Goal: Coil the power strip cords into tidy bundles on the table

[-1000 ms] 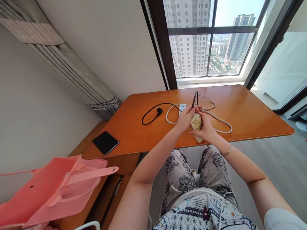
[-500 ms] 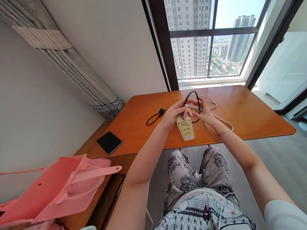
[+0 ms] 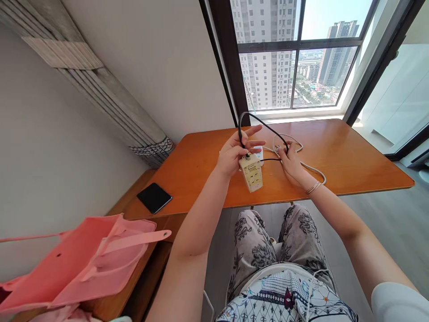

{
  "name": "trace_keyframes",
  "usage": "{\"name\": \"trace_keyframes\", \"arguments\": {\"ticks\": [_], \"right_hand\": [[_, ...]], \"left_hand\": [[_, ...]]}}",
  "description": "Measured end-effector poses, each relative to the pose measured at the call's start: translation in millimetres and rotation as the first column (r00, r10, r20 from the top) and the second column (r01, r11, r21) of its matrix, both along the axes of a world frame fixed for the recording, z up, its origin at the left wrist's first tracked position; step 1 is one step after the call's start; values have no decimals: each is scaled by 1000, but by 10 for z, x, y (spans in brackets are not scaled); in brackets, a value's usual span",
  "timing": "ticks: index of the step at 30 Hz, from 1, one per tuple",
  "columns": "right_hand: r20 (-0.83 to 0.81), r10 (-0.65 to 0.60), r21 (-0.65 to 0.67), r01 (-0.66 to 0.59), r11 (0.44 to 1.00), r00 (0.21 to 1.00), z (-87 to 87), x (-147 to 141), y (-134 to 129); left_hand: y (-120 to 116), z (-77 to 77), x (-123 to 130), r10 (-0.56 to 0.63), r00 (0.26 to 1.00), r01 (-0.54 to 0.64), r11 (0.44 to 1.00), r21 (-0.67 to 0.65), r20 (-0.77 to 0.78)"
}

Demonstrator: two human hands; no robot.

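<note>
A cream power strip block point(image 3: 252, 173) with sockets on its face is tilted above the front part of the wooden table. My left hand point(image 3: 234, 152) grips its top end near the cord, some fingers stretched out to the right. From that end a black cord point(image 3: 261, 120) arches up and across to my right hand point(image 3: 291, 158), whose fingers are closed on it. Between the hands, partly hidden behind the block and my left fingers, is a small white and blue object point(image 3: 259, 153). A white cable point(image 3: 313, 168) lies curved on the table by my right hand.
The brown table point(image 3: 355, 156) stands before a window point(image 3: 295, 53). A black tablet point(image 3: 154, 198) lies at its left end. An open pink bag point(image 3: 83, 264) is at the lower left, beside a curtain point(image 3: 110, 103) and wall.
My hands have moved apart, the left one leftward with the block and the right one slightly right. The black cord now spans a wider arch, and its plug end has left the table's left side.
</note>
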State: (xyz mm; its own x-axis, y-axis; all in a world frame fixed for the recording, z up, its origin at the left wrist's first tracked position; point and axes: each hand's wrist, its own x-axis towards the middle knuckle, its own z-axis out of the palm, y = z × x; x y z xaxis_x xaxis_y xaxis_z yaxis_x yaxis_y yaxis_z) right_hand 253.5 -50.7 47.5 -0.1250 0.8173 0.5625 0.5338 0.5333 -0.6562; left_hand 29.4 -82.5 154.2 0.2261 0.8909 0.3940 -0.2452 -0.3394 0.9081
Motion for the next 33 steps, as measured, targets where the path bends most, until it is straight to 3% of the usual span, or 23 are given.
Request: {"name": "trace_keyframes", "arguments": {"ticks": [2, 4, 8, 12, 15, 17, 22, 24, 27, 30, 33], "right_hand": [[8, -141, 31, 140, 990, 990, 186, -27, -70], [142, -162, 40, 157, 987, 977, 396, -91, -191], [421, -64, 82, 33, 996, 905, 706, -236, -468], [560, 39, 139, -141, 980, 827, 788, -275, -595], [575, 97, 170, -235, 957, 812, 809, -224, -560], [525, 116, 200, -255, 946, 843, 850, -174, -508], [390, 43, 292, -168, 941, 920, 1053, -64, -391], [428, 48, 291, -188, 938, 902, 1143, -24, -359], [532, 212, 168, -348, 922, 820, 1239, 42, -322], [502, 406, 6, -472, 881, 764, 1248, 117, -288], [326, 460, -74, -463, 883, 826, 1179, 187, -239]], "left_hand": [[-2, -23, 62, -48, 998, 49, 998, 40, -45], [-6, -41, 126, -67, 994, 76, 992, 106, -87], [21, -60, 201, -27, 989, 61, 972, 226, -148], [75, -54, 174, -19, 949, 87, 975, 203, -315], [83, -40, 140, -66, 879, 152, 977, 148, -472], [69, -24, 135, -66, 843, 158, 979, 130, -533], [13, 67, 176, -62, 781, 180, 975, 129, -622], [-12, 108, 191, -98, 720, 224, 970, 97, -687], [-44, 144, 188, -168, 665, 299, 953, 53, -727], [-63, 148, 144, -296, 727, 346, 937, -42, -619], [-71, 149, 71, -357, 851, 319, 934, -161, -385]]}}
